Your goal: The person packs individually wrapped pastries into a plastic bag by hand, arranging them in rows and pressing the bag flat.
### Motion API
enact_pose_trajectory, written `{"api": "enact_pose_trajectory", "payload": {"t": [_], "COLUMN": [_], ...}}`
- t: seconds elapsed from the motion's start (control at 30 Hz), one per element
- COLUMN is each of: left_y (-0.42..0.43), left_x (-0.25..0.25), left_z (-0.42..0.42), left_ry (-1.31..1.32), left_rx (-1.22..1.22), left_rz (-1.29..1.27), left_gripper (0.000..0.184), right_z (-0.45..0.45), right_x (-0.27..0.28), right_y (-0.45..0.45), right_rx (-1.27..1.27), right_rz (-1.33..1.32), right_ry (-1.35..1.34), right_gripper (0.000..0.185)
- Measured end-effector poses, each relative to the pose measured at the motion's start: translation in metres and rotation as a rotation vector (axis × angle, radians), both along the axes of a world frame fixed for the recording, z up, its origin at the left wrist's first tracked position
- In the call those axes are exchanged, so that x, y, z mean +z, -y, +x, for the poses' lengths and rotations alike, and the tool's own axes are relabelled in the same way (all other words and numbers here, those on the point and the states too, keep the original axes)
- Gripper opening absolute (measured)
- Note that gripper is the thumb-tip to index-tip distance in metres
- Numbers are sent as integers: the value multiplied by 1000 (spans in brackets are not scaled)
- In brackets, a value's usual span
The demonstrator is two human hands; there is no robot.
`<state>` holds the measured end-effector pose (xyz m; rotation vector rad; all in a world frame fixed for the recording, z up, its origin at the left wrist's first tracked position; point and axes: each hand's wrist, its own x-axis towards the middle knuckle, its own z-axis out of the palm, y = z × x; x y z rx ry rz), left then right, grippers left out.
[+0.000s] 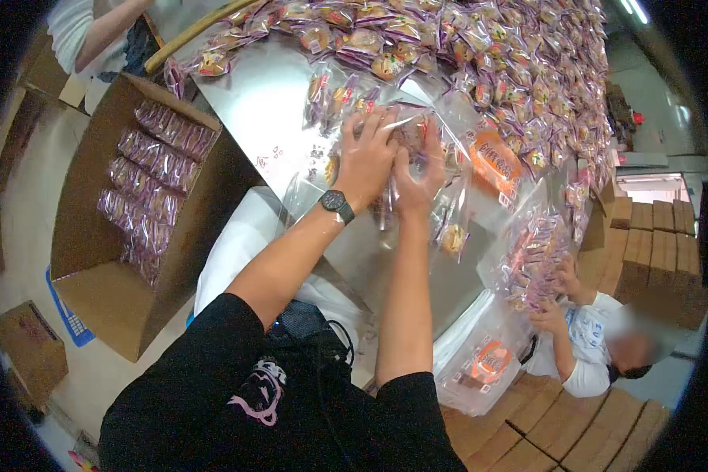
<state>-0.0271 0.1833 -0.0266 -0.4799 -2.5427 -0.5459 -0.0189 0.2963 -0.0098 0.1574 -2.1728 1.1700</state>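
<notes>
Both forearms reach forward over the worktop, wrists near each other. The left hand, wearing a watch, lies palm down, fingers spread; the right hand sits just beside it, thumb and fingers apart. Beneath both lies clear plastic over wrapped packets; I cannot tell whether they grip it. Beyond them spreads a heap of packets.

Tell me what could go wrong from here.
The clear plastic around the left hand and right hand could snag or tear if pulled hard. Pressing on the wrapped packs close to the hands might crush them. And the big heap of packs on the metal table could slip toward the hands if knocked.
</notes>
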Motion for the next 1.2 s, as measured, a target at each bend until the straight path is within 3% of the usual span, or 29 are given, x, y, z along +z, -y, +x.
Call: {"api": "enact_pose_trajectory", "payload": {"t": [0.13, 0.23, 0.43, 0.53, 0.67, 0.73, 0.83, 0.93, 1.03, 1.17, 1.2], "left_y": [-1, -1, 1, 0, 2, 4, 11, 13, 10, 11, 10], "left_x": [-1, 0, -3, -5, 2, 2, 10, 3, -2, 1, 3], "left_z": [-2, -8, -17, -19, -20, -25, -28, -32, -40, -38, -38], "left_ry": [-65, -86, -83, -86, -95, -73, -69, -96, -144, -127, -124], "left_rx": [51, 54, 80, 83, 126, 47, -11, -31, 61, 79, 63], "left_rz": [-39, 94, 92, 35, -100, -49, -46, -32, -71, -107, -13], "left_gripper": [36, 38, 40, 40, 42, 44, 46, 45, 51, 43, 43], "right_z": [-8, -6, -5, -5, -15, -20, -15, -19, -22, -20, -21], "right_x": [-19, -17, -11, -8, 2, -2, 0, -8, -13, 0, 7], "right_y": [-11, -18, -13, -13, -14, -19, -17, -20, -20, -10, -5], "right_rx": [-52, -105, -361, -320, -327, -256, -205, -227, -266, -324, -336], "right_rz": [18, 124, 551, 511, 679, 676, 598, 671, 673, 853, 883], "right_ry": [9, 47, 85, 145, 71, -47, 89, -13, 33, 229, 286], "right_gripper": [61, 60, 53, 53, 57, 58, 51, 52, 47, 46, 48]}}
